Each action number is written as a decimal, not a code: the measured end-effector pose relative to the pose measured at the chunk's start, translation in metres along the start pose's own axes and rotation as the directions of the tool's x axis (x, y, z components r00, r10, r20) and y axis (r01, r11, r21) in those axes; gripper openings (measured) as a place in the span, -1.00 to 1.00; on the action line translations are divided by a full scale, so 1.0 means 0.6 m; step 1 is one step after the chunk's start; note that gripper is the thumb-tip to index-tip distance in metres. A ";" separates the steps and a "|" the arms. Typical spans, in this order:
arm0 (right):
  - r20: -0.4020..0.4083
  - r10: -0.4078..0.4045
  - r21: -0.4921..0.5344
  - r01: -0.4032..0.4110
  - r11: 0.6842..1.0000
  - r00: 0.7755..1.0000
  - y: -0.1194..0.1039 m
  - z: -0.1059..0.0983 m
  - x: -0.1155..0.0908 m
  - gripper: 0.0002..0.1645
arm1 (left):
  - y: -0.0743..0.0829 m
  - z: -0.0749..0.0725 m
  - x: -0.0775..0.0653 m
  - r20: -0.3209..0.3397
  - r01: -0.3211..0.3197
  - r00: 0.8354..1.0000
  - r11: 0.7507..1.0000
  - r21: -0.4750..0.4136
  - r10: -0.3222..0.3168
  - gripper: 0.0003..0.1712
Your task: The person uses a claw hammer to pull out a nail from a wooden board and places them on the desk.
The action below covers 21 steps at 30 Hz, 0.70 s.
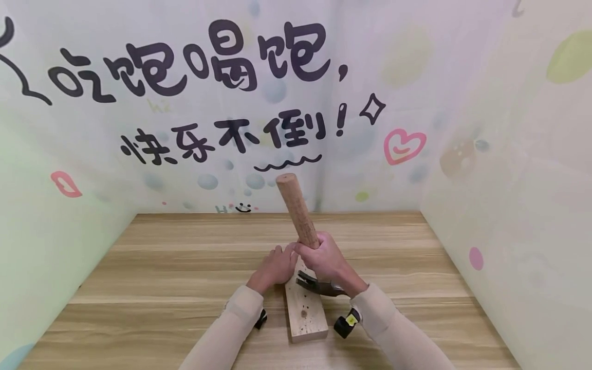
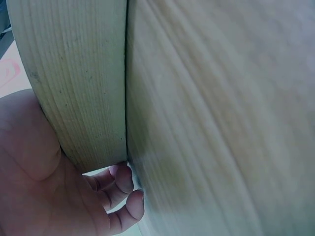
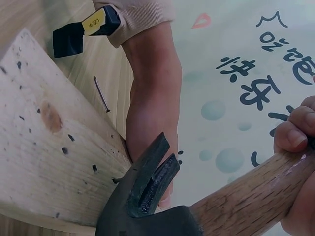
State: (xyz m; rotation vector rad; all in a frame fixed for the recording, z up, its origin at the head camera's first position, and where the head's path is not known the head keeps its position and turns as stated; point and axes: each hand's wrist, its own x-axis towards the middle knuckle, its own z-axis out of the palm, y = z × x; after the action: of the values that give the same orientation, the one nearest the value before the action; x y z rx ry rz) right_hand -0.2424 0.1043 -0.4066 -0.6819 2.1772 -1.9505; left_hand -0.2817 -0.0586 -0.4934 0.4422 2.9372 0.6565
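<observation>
So the biggest thing here is the wood-grain counter, and sitting on it around 6 o'clock in the head view is a wooden block, lying flat with its long side running roughly 12 to 6. Next down is a claw hammer, handle sticking up with its free end toward 11 o'clock and the claw tips aimed at 9 or 10, over the block. The right hand, at the block's 1 o'clock, has a snug grip wrapped round that handle. The left hand is at 11 o'clock, fingers hooked round the block's far end to brace it. Small stuff: in the right wrist view a nail seems to lie on the counter at 10 o'clock, and a dark stub, probably another nail, pokes from the block at 7, close by the claw. Can't tell if they touch. My worry is the claw slipping off the stub if it's barely hooked, with the left fingers pretty near. Pull sideways and the stub could bend, or the block skid, since just one end's held.
</observation>
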 end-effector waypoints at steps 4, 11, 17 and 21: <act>-0.003 -0.012 0.028 0.012 1.000 1.000 0.001 -0.003 -0.002 -0.72 | 0.000 0.002 0.000 -0.001 0.003 1.000 1.000 0.010 -0.003 -0.48; 0.000 -0.056 0.052 0.056 0.997 0.998 0.002 -0.005 -0.005 -0.68 | -0.001 0.003 0.004 0.021 0.014 1.000 0.999 0.037 -0.015 -0.46; 0.012 -0.137 0.052 0.136 0.989 0.991 -0.002 -0.012 -0.014 -0.67 | 0.000 0.000 0.003 0.038 0.025 0.999 0.999 0.040 -0.026 -0.48; 0.012 -0.183 0.084 0.181 0.980 0.983 -0.002 -0.020 -0.017 -0.66 | 0.001 0.000 0.003 0.027 0.025 0.999 0.999 0.047 -0.026 -0.48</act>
State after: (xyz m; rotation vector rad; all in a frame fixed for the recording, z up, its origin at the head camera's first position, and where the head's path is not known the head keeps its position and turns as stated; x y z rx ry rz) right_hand -0.2381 0.1194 -0.4056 -0.9116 2.0750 -2.0970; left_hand -0.2835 -0.0573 -0.4928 0.4137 2.9321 0.5755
